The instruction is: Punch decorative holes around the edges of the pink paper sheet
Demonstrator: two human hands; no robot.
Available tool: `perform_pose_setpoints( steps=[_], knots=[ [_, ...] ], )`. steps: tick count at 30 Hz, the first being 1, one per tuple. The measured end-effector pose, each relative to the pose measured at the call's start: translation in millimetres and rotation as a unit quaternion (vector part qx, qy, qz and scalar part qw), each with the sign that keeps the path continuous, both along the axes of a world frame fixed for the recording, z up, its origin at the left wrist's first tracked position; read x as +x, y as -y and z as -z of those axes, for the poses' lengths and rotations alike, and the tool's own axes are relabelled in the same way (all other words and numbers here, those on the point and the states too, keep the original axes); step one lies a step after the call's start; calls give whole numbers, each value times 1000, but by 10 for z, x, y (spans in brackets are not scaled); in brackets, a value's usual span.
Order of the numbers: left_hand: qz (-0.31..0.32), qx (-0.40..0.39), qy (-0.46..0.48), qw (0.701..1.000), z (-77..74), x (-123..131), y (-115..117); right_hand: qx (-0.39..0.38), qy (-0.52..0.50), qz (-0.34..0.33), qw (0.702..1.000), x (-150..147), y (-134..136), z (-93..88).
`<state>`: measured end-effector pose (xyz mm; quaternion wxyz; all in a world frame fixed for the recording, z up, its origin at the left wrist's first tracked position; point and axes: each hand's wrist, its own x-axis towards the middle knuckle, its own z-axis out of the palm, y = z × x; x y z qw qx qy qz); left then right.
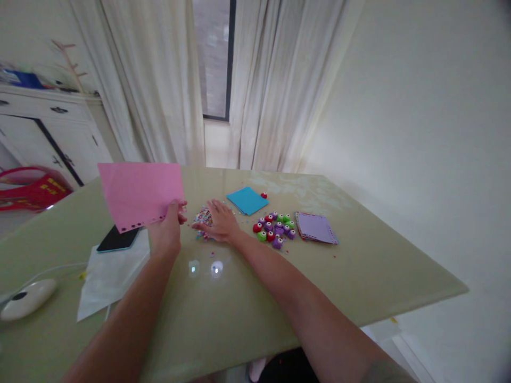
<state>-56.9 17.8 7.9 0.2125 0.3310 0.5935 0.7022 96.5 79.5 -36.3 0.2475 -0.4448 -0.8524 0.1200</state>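
My left hand point(167, 226) grips a pink sheet of paper point(141, 189) by its lower right corner and holds it up above the table. A row of punched shapes runs along the sheet's lower edge. My right hand point(220, 221) lies with fingers spread over a pile of tiny multicoloured paper bits point(202, 218), partly covering it. Just right of that hand are several small red, purple and green craft punches point(278, 227) in a cluster. Behind them sits a stack of blue paper point(247, 200), with one red punch point(264, 195) at its corner.
A stack of purple paper point(316, 227) with punched edges lies at the right. On the left are a dark phone point(117, 239), a white sheet point(114, 271), a white mouse-shaped device point(29, 299) and a cable. Curtains and a wall stand behind the table point(223, 319).
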Motion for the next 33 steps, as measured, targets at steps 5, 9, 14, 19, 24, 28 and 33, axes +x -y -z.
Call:
perform_pose_setpoints(
  steps=[5, 9, 14, 19, 24, 28, 33],
  knots=[
    [-11, 28, 41, 999, -17, -15, -56, -56, -71, 116, 989, -33, -453, -21],
    [-14, 34, 58, 998, -15, -20, -78, -132, -100, 1, 986, -14, -614, -4],
    [-12, 37, 84, 996, -13, -28, -97, -158, -145, -81, 973, 97, -588, -4],
    [-19, 57, 112, 992, -30, -37, -80, -159, -183, -87, 966, -19, -756, -74],
    [-18, 67, 133, 989, -26, -36, -79, -208, -144, -173, 952, -268, -838, -57],
    [-28, 72, 146, 986, -30, -39, -101, -229, -128, -241, 934, -183, -686, 21],
    [-37, 81, 156, 984, -44, -30, -107, -317, -134, -306, 888, 0, -585, -24]
  ],
)
